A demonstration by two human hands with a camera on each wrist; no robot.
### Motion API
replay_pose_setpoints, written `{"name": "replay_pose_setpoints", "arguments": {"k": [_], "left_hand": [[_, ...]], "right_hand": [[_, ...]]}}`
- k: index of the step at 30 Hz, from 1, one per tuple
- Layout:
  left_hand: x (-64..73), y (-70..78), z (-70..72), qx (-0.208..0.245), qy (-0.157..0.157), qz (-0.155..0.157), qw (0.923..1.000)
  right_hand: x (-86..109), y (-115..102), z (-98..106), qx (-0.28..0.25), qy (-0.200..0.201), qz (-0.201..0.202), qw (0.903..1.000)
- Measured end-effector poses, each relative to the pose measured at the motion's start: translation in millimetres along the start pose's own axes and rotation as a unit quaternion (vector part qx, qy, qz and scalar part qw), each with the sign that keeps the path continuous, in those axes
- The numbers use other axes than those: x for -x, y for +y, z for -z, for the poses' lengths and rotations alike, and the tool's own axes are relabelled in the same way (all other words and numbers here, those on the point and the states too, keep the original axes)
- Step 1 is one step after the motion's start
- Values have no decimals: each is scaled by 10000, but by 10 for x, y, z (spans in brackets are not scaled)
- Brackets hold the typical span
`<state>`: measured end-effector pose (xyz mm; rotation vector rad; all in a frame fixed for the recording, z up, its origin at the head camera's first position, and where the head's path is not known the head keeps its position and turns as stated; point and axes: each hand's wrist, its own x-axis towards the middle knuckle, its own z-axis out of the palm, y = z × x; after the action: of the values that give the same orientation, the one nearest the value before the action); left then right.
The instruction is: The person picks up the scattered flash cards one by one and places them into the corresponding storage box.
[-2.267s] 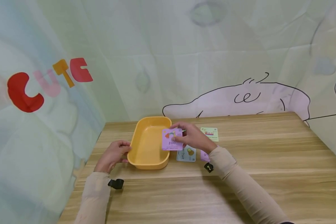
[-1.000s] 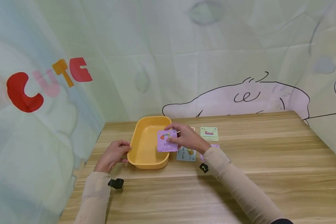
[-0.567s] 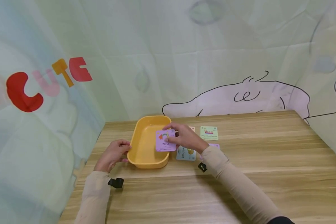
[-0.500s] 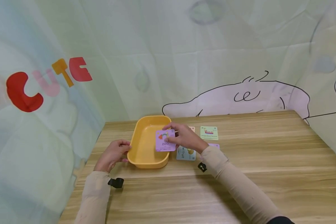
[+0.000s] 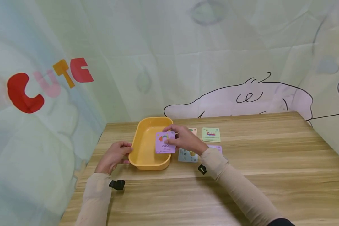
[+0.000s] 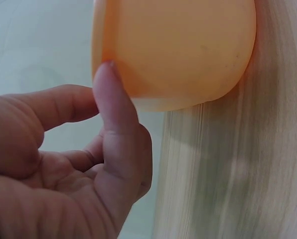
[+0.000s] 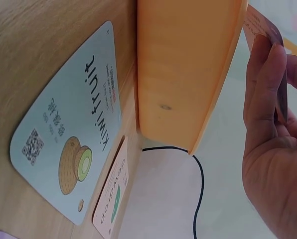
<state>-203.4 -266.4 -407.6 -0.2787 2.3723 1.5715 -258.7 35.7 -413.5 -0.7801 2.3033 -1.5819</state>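
Note:
A purple flash card printed "zoo" (image 5: 165, 147) is pinched in my right hand (image 5: 186, 138), above the right rim of the yellow tray (image 5: 149, 167). In the right wrist view, thumb and fingers of the right hand (image 7: 273, 119) grip the card, seen nearly edge-on. My left hand (image 5: 114, 157) holds the tray's left side near the front. The left wrist view shows the left hand (image 6: 78, 149) with thumb and a finger at the wall of the tray (image 6: 183, 50).
Right of the tray lie a blue kiwi fruit card (image 5: 188, 155), a partly covered dewdrop card (image 7: 113, 191), a green Dragon Boat Festival card (image 5: 211, 135) and a purple card (image 5: 218, 148) partly under the right wrist. A printed cloth (image 5: 214, 62) hangs behind the wooden table (image 5: 260, 150).
My right hand has moved slightly left with the zoo card, further over the tray. More of the cards on the table shows now. The left hand and tray stay in place.

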Motion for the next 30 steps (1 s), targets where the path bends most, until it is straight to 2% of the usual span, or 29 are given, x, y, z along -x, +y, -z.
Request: {"name": "replay_pose_setpoints", "arguments": {"k": [10, 30], "left_hand": [[3, 1, 5, -30, 27, 42, 10000], [-34, -49, 6, 87, -7, -89, 9999]], "right_hand": [[-17, -24, -46, -92, -56, -79, 9999], [-43, -33, -120, -132, -27, -122, 9998]]}}
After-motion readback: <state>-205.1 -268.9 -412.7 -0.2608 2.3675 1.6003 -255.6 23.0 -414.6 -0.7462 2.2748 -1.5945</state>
